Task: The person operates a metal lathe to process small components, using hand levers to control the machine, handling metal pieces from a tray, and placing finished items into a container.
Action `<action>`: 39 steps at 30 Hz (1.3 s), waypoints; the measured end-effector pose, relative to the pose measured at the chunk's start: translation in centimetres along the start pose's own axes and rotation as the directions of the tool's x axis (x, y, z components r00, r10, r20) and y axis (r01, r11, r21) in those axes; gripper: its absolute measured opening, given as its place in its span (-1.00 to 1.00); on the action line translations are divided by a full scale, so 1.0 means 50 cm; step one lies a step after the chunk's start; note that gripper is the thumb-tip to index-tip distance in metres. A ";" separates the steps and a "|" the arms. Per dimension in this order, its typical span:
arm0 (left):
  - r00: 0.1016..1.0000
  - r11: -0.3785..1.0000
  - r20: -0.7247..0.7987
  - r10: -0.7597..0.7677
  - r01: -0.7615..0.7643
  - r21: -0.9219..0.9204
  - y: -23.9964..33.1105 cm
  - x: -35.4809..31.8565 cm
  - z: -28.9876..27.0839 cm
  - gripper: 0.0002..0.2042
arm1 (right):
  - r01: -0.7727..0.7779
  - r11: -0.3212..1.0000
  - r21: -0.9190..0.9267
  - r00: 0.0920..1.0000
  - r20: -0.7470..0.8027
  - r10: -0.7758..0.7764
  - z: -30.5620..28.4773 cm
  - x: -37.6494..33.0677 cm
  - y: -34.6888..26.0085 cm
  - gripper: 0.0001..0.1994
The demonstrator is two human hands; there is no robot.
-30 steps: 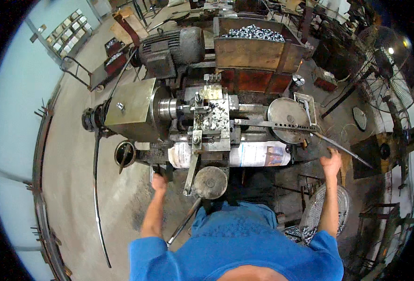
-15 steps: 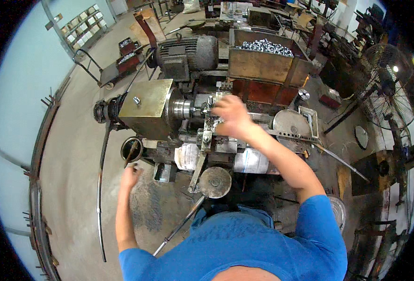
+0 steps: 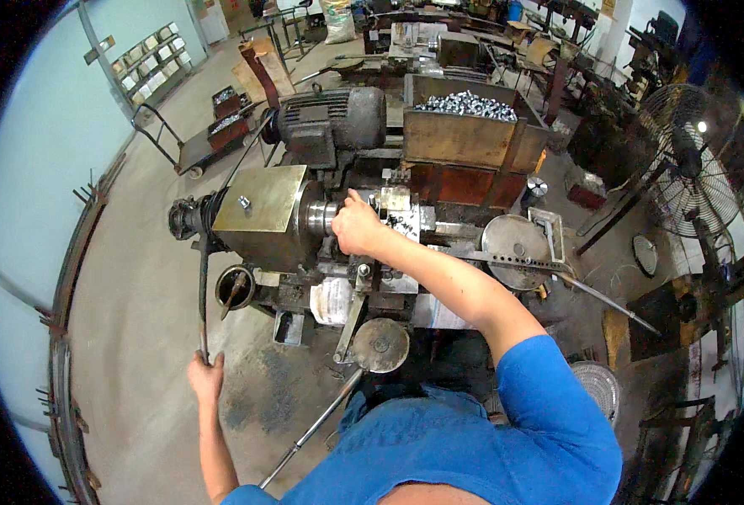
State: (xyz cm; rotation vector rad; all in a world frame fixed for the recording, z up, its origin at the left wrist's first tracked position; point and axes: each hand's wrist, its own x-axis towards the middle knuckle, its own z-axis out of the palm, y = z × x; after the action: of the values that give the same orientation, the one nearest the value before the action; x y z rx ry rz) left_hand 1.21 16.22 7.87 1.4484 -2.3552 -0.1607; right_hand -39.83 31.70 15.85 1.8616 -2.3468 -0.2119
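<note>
My left hand (image 3: 206,376) is wrapped round a long upright metal lever (image 3: 203,303), which hangs from the pulley end of a lathe-like machine. My right hand (image 3: 355,225) is closed at the front of the shiny spindle chuck (image 3: 320,217). Whatever its fingers hold is hidden behind them. Right of that hand sits the tool slide (image 3: 404,220), strewn with dark chips. A small metal part (image 3: 244,202) stands on the headstock's flat cover plate (image 3: 273,187). Below the headstock, a brush (image 3: 236,290) leans in a round pot (image 3: 223,288).
Behind the machine are a motor (image 3: 338,126) and a large bin (image 3: 456,139) of small shiny parts. A round-ended lever (image 3: 380,345) juts toward me. A perforated bar (image 3: 519,263) and a floor fan (image 3: 688,160) stand to the right, a trolley (image 3: 199,151) far left.
My left hand has left the brush pot's side and taken hold of the long lever, which has swung right. My right hand has moved left from the tool slide to the chuck.
</note>
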 end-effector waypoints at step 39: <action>0.803 0.503 0.522 -0.288 0.590 -0.631 -0.183 0.094 0.076 -0.68 | -0.974 -0.130 -0.186 -0.202 0.443 0.874 0.473 -1.530 0.032 -0.79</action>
State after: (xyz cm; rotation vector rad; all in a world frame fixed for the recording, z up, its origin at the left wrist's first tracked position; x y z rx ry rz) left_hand 5.61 7.47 2.92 1.5640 -1.6227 -1.5095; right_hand -28.73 107.14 -8.64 -0.7039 -3.3601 -0.1388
